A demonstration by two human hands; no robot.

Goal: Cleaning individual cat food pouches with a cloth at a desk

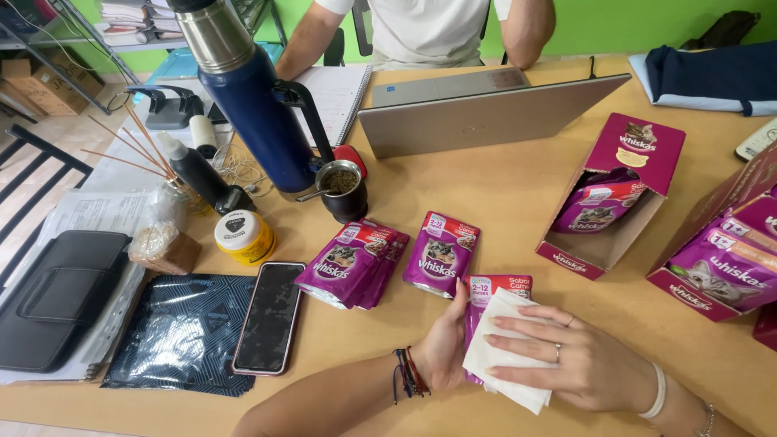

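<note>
Near the front edge, right hand [579, 360] presses spread fingers on a white cloth [506, 352] over a purple pouch [486, 295]; left hand [443, 344] pinches it. Hard wiping may burst the pouch.

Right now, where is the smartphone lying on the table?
In the head view, the smartphone lies face up at lower left, between the dark patterned pouch and the left hand, below the yellow-lidded jar.

I see glossy purple foil-like pouches [441, 255] on the smooth, matt wood-look surface [502, 194]. The white cloth [506, 352] under my right hand [583, 364] looks soft and matt. The boxes [607, 194] are printed cardboard; the flask [247, 89] is brushed metal and glossy blue enamel.
</note>
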